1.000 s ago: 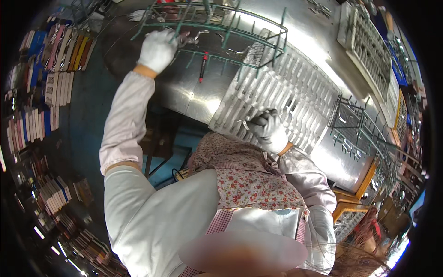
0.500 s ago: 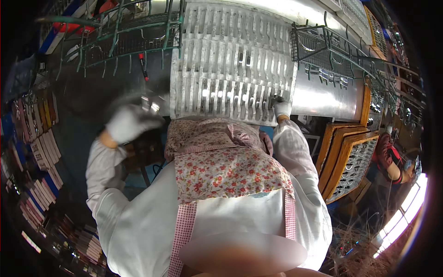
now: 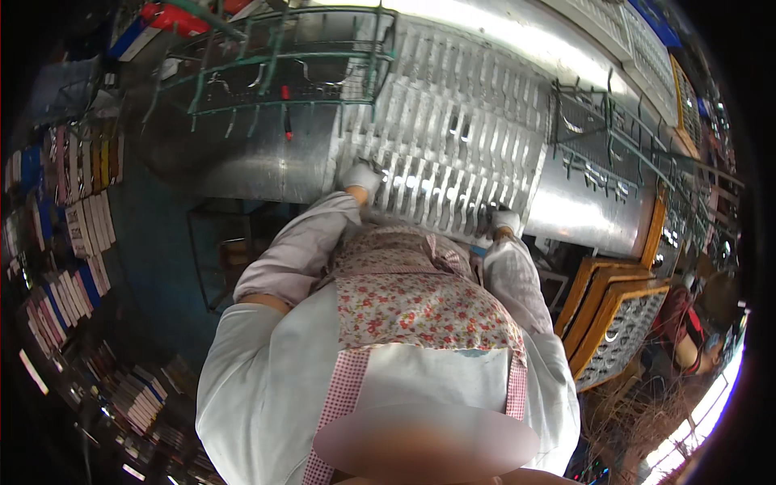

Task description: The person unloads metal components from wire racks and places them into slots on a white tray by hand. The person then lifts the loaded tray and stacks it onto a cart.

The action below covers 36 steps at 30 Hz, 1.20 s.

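Observation:
A pale slotted tray [image 3: 440, 97] lies in front of me, with rows of narrow slots. Small shiny metal pieces [image 3: 427, 187] sit in the slots of its nearest row. My left hand [image 3: 364, 179], in a white glove with dark fingertips, is at the near left corner of the tray, its fingers closed over the end slots. My right hand [image 3: 506, 221], gloved the same way, rests at the near right end of that row with its fingers curled in. Whatever either hand grips is too small or hidden to name.
Green wire racks [image 3: 283, 69] with hooks stand at the far left, and another wire rack [image 3: 578, 121] at the right. A red-and-black tool [image 3: 287, 113] is by the left rack. Wooden-framed trays [image 3: 602, 311] lean at my right. A person [image 3: 683, 331] is beyond them.
My left hand has come from the left, off the tray, with something shiny, to the tray's near left corner. My right hand stays at the near right end. The whole view has shifted.

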Motion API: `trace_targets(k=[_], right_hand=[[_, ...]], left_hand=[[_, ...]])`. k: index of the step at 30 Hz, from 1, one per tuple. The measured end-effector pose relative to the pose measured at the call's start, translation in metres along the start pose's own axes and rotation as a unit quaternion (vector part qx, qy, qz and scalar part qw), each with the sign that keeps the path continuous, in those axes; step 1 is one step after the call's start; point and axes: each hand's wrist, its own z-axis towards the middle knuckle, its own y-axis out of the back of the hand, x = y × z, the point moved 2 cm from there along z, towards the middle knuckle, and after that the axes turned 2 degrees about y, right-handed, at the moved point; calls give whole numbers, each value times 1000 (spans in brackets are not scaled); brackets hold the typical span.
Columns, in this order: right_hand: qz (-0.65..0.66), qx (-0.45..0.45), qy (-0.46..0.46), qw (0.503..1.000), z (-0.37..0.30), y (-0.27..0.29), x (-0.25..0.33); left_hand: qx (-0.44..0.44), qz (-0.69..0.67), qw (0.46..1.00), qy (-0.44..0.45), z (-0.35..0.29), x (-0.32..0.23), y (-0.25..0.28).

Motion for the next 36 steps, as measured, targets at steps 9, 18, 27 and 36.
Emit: trace_targets(k=[9, 18, 27, 36], right_hand=[[348, 83, 193, 914, -63, 106, 82], [296, -24, 492, 819, -71, 252, 269], [204, 189, 642, 714, -124, 334, 444], [52, 152, 686, 710, -121, 288, 489]], left_hand=[[-105, -104, 988, 48, 21, 16, -42], [69, -87, 991, -72, 17, 66, -19], [-62, -608, 790, 61, -45, 166, 151], [-238, -497, 834, -35, -74, 157, 364]])
